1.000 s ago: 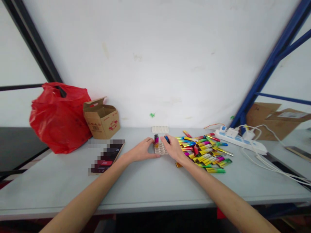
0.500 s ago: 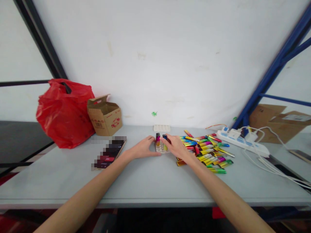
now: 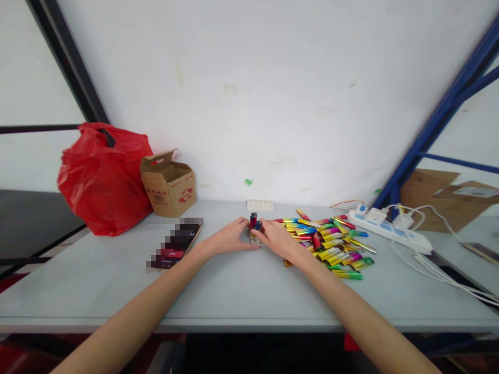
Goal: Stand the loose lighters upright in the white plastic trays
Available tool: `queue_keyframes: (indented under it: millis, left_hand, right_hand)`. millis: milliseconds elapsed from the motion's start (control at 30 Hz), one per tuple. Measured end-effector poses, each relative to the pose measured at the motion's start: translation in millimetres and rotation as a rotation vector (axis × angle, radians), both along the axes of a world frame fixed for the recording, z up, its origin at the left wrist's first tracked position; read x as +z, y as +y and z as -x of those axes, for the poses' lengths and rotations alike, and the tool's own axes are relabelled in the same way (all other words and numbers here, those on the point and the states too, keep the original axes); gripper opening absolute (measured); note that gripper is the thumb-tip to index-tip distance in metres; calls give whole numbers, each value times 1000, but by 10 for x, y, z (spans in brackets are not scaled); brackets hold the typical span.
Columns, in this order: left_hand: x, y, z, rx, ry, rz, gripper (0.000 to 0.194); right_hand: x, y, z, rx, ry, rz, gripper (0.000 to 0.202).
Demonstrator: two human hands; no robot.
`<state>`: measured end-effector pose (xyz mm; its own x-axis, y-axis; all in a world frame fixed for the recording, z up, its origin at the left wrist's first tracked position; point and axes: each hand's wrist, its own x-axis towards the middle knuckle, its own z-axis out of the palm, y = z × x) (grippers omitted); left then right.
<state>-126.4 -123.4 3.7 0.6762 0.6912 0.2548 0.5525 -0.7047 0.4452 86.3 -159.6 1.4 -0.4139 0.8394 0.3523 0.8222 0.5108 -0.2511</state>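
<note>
My left hand point(image 3: 232, 237) curves round the left side of a small white tray point(image 3: 255, 241), thumb along its near edge and fingers at the far side. One lighter point(image 3: 253, 218) with a black top stands upright in the tray. Just in front of it, my right hand point(image 3: 277, 238) pinches a second lighter point(image 3: 258, 226), tilted over the tray. That hand hides much of the tray's right part. Right of my right hand lies a heap of shiny multicoloured lighters point(image 3: 331, 242).
Behind my hands another white tray point(image 3: 260, 205) lies by the wall. To the left are a phone point(image 3: 177, 248), partly pixelated, a cardboard box point(image 3: 171, 189) and a red plastic bag point(image 3: 105, 182). A power strip point(image 3: 393, 231) with white cables sits at the right.
My right hand has shifted slightly left, bringing its lighter close to the standing one and tilting it. My left hand keeps its place at the tray.
</note>
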Motion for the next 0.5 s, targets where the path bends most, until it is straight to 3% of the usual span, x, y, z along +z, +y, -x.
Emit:
queue_keyframes:
  millis: [100, 233, 400, 500]
  left_hand:
    - [-2, 0, -2, 9, 8, 4, 59]
    - [4, 5, 0, 15, 7, 28, 59]
    - [-2, 31, 3, 38, 34, 54, 68]
    - [3, 41, 6, 45, 39, 61, 70]
  right_hand:
    - [-11, -4, 40, -49, -104, -40, 32]
    - [49, 21, -63, 22, -26, 10, 36]
    - [257, 104, -637, 22, 31, -23, 29]
    - [463, 87, -1050, -35, -13, 54, 26]
